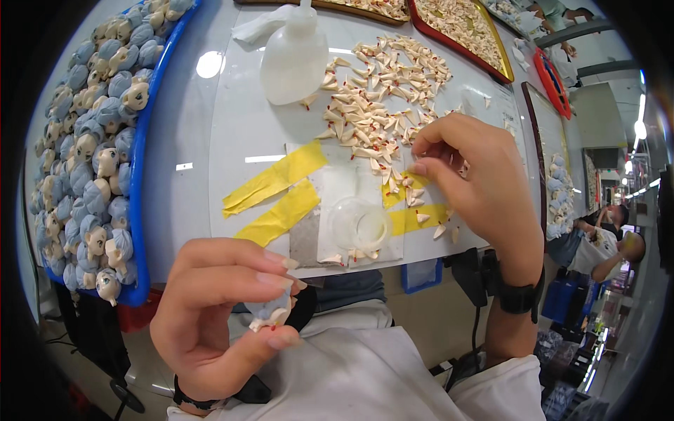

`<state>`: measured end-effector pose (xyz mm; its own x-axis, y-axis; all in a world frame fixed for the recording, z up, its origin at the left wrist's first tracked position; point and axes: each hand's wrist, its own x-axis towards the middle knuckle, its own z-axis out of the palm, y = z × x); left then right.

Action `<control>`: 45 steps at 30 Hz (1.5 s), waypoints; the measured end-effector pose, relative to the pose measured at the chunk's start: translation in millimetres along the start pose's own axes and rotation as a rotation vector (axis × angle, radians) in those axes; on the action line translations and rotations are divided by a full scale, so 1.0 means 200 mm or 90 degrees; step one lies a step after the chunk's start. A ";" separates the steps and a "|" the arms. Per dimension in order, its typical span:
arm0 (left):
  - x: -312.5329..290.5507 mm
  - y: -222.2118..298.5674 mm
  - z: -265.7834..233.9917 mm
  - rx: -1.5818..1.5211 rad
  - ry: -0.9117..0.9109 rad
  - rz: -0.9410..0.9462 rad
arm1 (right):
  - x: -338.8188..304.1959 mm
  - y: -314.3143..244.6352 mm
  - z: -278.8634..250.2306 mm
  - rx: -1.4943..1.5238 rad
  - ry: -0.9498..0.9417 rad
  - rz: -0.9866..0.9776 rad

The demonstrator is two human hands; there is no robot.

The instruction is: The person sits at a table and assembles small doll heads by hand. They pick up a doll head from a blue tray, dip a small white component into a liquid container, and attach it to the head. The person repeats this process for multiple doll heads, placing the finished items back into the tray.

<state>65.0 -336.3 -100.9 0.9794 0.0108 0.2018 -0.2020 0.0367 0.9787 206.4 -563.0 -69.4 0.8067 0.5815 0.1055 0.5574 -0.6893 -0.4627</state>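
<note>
Between the thumb and fingers of my left hand is a small doll head with blue-grey hair, partly hidden by the fingers, above my lap. My right hand is over the right edge of a loose pile of small cream pointed pieces with red tips. Its thumb and forefinger are curled close together in a pinch; whatever is between them is too small to make out. Just left of it, a clear round dish rests on a white pad held by yellow tape.
A blue tray full of blue-haired doll heads stands at the left. Behind the pad is a translucent pump bottle. A red-and-gold tray of cream pieces lies at the far right. People are in the background at right.
</note>
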 end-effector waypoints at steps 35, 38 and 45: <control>0.03 -0.03 -0.01 -0.042 -0.137 0.102 | -0.16 -0.28 0.13 0.101 0.248 -0.107; 0.05 -0.09 -0.03 -0.042 -0.176 0.183 | -0.16 -0.28 0.11 -0.026 0.228 -0.138; 0.03 -0.02 0.06 -0.269 -0.049 -0.099 | -0.16 -0.30 0.14 -0.040 0.253 -0.153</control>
<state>71.3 -348.2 -103.5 0.9924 -0.1004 0.0714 -0.0205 0.4373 0.8991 140.9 -528.0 -69.0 0.6593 0.5260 0.5373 0.7384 -0.5878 -0.3306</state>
